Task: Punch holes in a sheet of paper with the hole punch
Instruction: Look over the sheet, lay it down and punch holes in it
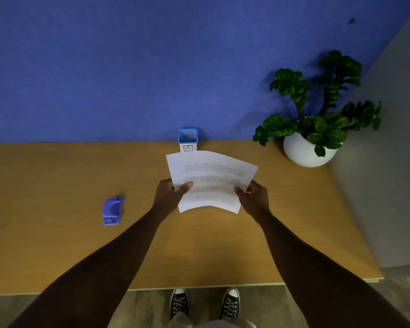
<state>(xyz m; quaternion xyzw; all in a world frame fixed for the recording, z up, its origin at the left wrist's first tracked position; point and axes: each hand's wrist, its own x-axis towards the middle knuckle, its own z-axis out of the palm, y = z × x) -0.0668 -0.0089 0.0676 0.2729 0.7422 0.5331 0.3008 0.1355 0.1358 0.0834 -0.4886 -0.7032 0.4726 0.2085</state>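
Two thumbs lie on top of the sheet of paper, one at each long side; the fingers beneath are hidden, so you pinch it from both edges. Your left hand grips the left edge, your right hand the right edge, both at the half nearer to you. The sheet is held above the table, apart from its surface, and bows upward across its width. Its long axis runs away from you, tilted slightly right at the far end. The printed text reads upside down to you, so the head of the page points toward your body.

The far edge of the sheet overlaps your view of the blue-rimmed holder, which stands at the back edge of the table against the blue wall. Whether the paper touches it cannot be told.

The hole punch lies flat on the table to your left, well apart from the sheet and from your left hand. Its long axis runs roughly front to back.

Bare tabletop lies between the punch and your left forearm, and nearer you on both sides. The potted plant stands at the far right corner, near the table's right edge. Your shoes show below the near edge.
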